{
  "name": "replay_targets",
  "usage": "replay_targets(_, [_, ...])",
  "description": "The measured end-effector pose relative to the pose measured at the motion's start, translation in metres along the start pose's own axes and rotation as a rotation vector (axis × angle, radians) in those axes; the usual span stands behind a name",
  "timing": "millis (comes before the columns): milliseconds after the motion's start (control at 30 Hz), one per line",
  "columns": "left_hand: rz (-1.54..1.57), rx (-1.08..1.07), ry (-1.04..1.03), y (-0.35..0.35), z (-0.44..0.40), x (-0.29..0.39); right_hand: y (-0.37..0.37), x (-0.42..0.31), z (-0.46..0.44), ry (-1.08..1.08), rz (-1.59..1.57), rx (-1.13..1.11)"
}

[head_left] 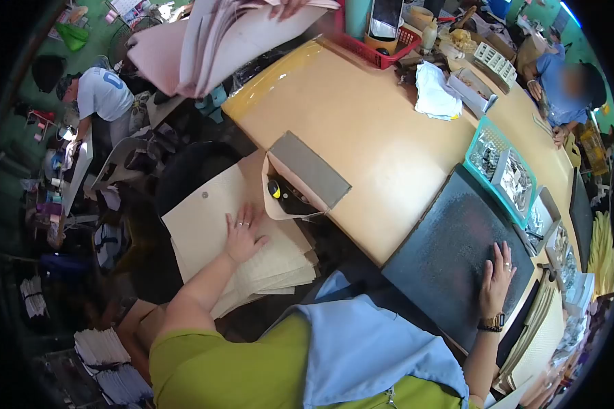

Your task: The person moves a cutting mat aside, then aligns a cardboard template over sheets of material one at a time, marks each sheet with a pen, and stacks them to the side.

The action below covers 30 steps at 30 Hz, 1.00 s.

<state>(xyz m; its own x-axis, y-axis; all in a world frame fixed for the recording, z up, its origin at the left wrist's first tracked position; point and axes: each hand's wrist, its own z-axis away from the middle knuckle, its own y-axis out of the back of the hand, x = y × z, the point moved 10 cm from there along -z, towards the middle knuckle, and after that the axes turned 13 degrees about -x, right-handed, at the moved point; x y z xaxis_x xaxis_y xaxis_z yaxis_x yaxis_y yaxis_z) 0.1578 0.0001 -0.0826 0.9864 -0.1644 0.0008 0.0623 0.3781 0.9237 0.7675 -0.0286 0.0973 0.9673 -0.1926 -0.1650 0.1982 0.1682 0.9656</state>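
Note:
My left hand (244, 235) lies with fingers spread on a stack of beige sheets (208, 204) to the left of the table. A small round grey spot (205, 195) shows on the top sheet. Beside that hand is an open cardboard box (273, 167) with a grey flap (310, 170); a yellow and black object (274, 189) lies inside. My right hand (497, 279) rests on a black worn board (450, 245) on the table, fingers stretched out, a watch (491, 322) at its wrist. Neither hand grips anything.
A teal basket (476, 146) of small metal parts stands beyond the black board. At the top, another person's hand (290, 7) holds pinkish sheets (211, 48) over the table's (361, 102) far corner. Two co-workers sit at left (106, 95) and right (563, 82). A red basket (409, 42) stands behind.

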Motion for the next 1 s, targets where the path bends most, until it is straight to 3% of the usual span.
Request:
replay_targets(100, [0.037,0.118,0.010,0.010,-0.002,-0.001,0.003,-0.011,-0.006,0.060,-0.017,0.005])
replay_targets(200, [0.012,-0.117,0.058,0.003,-0.004,-0.001,0.003,-0.025,-0.013,0.091,-0.032,-0.028])
replay_targets(267, [0.063,0.180,0.219,0.004,-0.003,-0.035,0.005,-0.025,-0.007,0.110,-0.010,-0.022])
replay_targets(333, [0.441,0.710,0.350,0.065,0.026,-0.069,0.009,-0.008,0.004,0.090,-0.001,-0.005])
replay_targets(400, [0.617,0.958,0.146,0.152,0.044,-0.046,0.010,0.020,0.019,0.027,-0.061,0.002])
replay_targets(467, [0.438,0.935,-0.062,0.232,0.029,0.012,0.002,0.047,0.029,-0.032,-0.108,0.004])
replay_targets(600, [0.448,0.435,-0.297,0.274,-0.057,0.118,-0.003,0.055,0.034,-0.017,-0.092,0.044])
replay_targets(767, [0.186,0.242,-0.075,0.269,-0.112,0.225,-0.001,0.057,0.035,0.025,-0.147,0.106])
replay_targets(1000, [0.122,0.260,0.072,0.243,-0.131,0.251,0.002,0.057,0.037,0.033,-0.172,0.132])
